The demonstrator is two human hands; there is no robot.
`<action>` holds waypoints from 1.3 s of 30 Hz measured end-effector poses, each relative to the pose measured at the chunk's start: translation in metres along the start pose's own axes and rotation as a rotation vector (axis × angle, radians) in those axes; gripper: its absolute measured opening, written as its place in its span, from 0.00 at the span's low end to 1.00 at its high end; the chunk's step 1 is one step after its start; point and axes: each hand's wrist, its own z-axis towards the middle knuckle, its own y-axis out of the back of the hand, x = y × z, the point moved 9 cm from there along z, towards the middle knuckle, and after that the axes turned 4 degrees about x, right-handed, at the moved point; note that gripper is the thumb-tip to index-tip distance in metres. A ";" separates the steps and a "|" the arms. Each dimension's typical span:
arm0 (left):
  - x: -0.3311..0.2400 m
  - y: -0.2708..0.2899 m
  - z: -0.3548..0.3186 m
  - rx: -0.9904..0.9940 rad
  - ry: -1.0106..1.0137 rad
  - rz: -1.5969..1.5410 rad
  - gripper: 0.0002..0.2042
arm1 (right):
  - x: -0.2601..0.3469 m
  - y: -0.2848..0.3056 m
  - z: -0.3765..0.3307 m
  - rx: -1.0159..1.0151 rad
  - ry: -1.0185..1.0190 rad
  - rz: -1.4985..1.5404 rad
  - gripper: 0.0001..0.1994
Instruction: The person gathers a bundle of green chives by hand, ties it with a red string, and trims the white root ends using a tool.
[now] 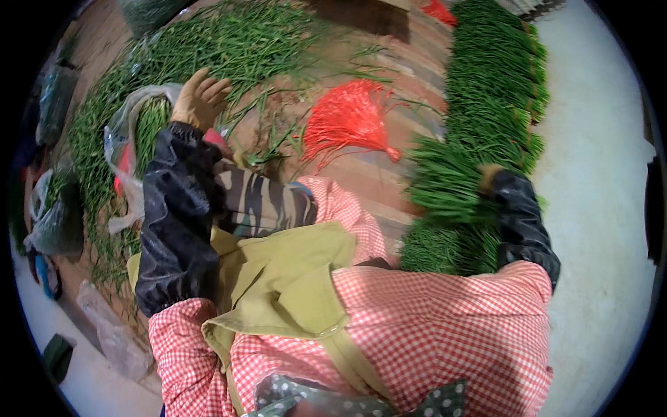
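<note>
While right grip (490, 178) clasps green bunch (446, 179) on its left | left grip (201, 99) splays

On the brownish floor (372, 193) lie loose green stalks (236, 42), red strands (351, 115) (gathered at one end) and green bunches (486, 83).

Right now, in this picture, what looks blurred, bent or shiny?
Head view: the right hand and the bundle of greens at it look smeared, probably by motion; head view: the left hand is clearer; head view: the fisheye lens leaves a curved black border; head view: soft highlights show on the black left sleeve.
</note>
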 end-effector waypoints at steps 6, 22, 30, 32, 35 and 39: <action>-0.016 0.012 -0.011 -0.003 -0.106 0.156 0.18 | -0.057 -0.023 0.031 -0.003 0.021 0.212 0.27; 0.063 0.016 -0.061 -0.115 -0.041 0.024 0.22 | 0.225 -0.081 0.314 -0.213 0.254 0.001 0.15; 0.109 -0.020 -0.050 -0.121 0.097 0.150 0.21 | 0.205 -0.060 0.277 -0.334 0.228 0.028 0.09; 0.110 -0.018 -0.049 -0.113 0.118 0.128 0.21 | 0.199 -0.079 0.290 -0.381 0.175 0.016 0.09; 0.116 -0.012 -0.045 -0.094 0.156 0.159 0.21 | 0.188 -0.095 0.301 -0.219 0.227 0.019 0.11; 0.121 -0.018 -0.047 -0.103 0.169 0.198 0.21 | 0.206 -0.038 0.258 -0.352 0.182 0.178 0.13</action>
